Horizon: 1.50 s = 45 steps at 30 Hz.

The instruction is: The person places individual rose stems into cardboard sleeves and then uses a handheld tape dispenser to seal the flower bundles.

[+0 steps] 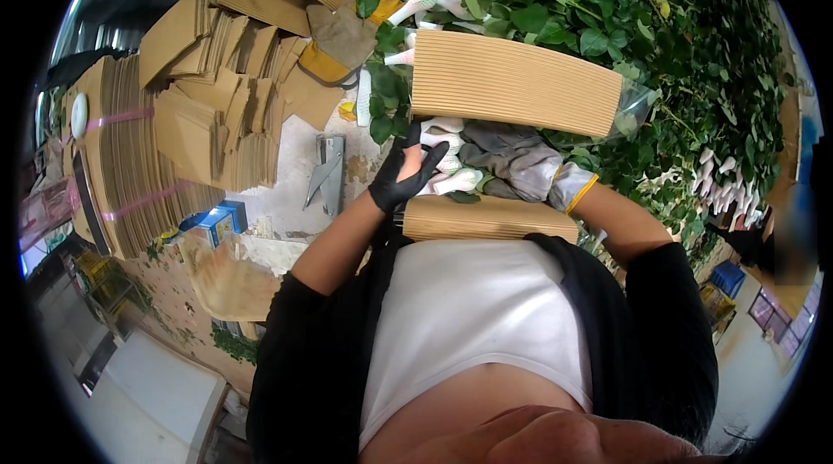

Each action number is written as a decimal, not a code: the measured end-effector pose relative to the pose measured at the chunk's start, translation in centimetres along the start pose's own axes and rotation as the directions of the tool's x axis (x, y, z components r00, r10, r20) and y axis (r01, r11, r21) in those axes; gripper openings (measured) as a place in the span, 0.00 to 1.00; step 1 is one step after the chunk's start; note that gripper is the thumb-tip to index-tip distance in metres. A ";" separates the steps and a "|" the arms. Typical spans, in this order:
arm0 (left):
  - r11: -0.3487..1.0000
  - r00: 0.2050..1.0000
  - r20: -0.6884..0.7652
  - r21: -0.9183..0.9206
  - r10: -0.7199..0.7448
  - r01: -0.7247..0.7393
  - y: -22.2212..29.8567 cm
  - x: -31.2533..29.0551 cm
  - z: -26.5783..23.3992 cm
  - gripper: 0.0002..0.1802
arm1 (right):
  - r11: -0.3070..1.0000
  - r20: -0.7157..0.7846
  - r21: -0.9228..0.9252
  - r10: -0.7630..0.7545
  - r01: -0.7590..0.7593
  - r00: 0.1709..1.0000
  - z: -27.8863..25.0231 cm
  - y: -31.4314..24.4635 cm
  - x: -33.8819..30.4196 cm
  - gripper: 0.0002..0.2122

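Note:
My left hand (407, 173), in a black glove that leaves part of the hand bare, is beside several rose heads (455, 180) in white net sleeves. Its fingers and thumb are apart, with nothing seen between them. From the other side my right hand (512, 159), in a grey work glove with a yellow-edged cuff, closes over the leafy stems just behind these heads; its fingertips are partly hidden. Beyond both hands lies a corrugated cardboard wrap (516, 82) with clear film at its right end. Against my body lies another corrugated cardboard piece (486, 219).
A large heap of leafy rose stems (659, 22) fills the far right, with more netted heads (733, 186) at its edge. A metal stapler (327, 176) lies left of my left hand. Stacked cardboard sheets (130, 152), a grey-yellow glove (338, 43) and a blue box (221, 221) are farther left.

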<state>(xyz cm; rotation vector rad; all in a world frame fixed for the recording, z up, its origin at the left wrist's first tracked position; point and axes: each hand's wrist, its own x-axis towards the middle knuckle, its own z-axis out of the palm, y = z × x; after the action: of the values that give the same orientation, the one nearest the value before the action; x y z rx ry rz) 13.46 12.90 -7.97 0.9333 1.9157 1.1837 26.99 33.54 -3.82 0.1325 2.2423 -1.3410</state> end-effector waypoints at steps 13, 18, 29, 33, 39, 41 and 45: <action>0.985 0.904 -0.414 0.167 0.104 -0.037 -3.8 -0.9 0.6 0.10 | 0.767 0.026 -0.623 -0.177 0.154 0.984 -0.9 -3.7 -0.9 0.28; 0.683 0.978 -0.078 0.706 -0.191 0.190 -3.7 -6.3 -12.6 0.14 | 0.772 0.023 -0.619 -0.163 0.142 0.986 -0.9 -4.1 -1.1 0.28; 0.984 0.984 -0.152 0.165 0.090 -0.064 -1.1 -1.6 -5.7 0.06 | 0.819 0.005 -0.559 -0.149 0.126 0.989 -1.5 -4.9 -1.2 0.30; 0.702 0.956 0.105 0.658 0.274 -0.273 -0.4 -3.1 -12.1 0.23 | 0.904 0.052 -0.421 -0.052 0.070 0.997 -1.5 -5.1 -1.0 0.34; 0.920 0.772 0.535 -0.024 0.343 -0.392 2.9 1.7 -3.1 0.16 | 0.881 0.072 -0.471 -0.017 0.049 0.997 -1.6 -4.7 -0.7 0.30; 0.930 0.725 0.608 -0.062 0.323 -0.363 3.1 1.3 -3.4 0.11 | 0.941 0.092 -0.339 0.042 -0.008 0.995 -0.8 -1.7 -0.2 0.27; 0.957 0.784 0.620 0.208 0.033 -0.204 1.9 -1.2 -12.7 0.10 | 0.897 -0.004 -0.441 -0.036 0.030 0.999 0.3 -1.1 -1.1 0.25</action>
<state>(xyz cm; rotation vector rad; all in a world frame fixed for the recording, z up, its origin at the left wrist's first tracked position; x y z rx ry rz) 3.88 7.17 -1.59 1.4018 1.5019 0.5702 27.67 32.97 -2.55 -0.0608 2.5054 -0.8132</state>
